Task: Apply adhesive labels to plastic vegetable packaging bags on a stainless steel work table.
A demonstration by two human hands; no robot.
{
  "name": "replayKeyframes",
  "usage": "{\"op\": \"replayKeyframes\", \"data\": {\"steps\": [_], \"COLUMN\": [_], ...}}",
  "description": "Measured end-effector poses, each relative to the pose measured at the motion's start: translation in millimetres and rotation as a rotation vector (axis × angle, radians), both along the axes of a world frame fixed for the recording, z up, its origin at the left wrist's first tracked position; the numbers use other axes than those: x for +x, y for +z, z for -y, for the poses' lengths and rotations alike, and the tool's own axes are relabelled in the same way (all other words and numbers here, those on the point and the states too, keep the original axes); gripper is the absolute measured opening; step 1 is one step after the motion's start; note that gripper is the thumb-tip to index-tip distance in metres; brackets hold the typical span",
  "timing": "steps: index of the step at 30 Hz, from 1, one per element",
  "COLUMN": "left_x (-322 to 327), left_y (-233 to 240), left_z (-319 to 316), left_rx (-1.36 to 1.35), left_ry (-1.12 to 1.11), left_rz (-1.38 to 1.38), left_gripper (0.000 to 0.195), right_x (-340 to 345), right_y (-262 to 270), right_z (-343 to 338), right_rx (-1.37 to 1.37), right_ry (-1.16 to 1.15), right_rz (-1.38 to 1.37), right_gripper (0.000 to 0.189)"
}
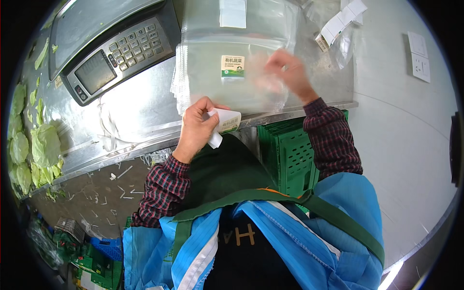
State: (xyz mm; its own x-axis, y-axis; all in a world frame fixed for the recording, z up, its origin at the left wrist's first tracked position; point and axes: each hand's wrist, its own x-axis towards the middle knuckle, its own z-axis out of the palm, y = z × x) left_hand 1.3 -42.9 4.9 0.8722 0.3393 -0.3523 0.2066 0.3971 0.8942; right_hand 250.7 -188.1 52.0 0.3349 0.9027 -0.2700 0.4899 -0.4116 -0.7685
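My left hand [197, 127] grips a strip of printed sticker labels [227, 119] on white backing, at the front edge of the metal table. Beyond it lies a stack of clear plastic bags [204, 41]. A cream and green label [232, 67] bearing writing is on the top bag. Blurred by motion, my right hand [291, 74] is over the right side of the bags. Its fingers look bent, but whether they hold anything cannot be told.
A weighing scale [127, 49] with keypad stands left of the bags. Lettuce heads [46, 145] line the table's far left. Another label strip [340, 23] lies at back right, near a wall socket [420, 68]. Green plastic crates [290, 152] stand beneath the table edge.
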Motion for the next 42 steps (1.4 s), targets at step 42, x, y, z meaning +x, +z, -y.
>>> {"op": "replayKeyframes", "data": {"steps": [42], "left_x": [7], "left_y": [6], "left_z": [3], "left_rx": [0.17], "left_ry": [0.035], "left_rz": [-0.063], "left_gripper": [0.009], "right_x": [8], "right_y": [-5], "right_z": [4], "right_rx": [0.344], "right_ry": [-0.602], "right_rz": [-0.177], "right_gripper": [0.009]}}
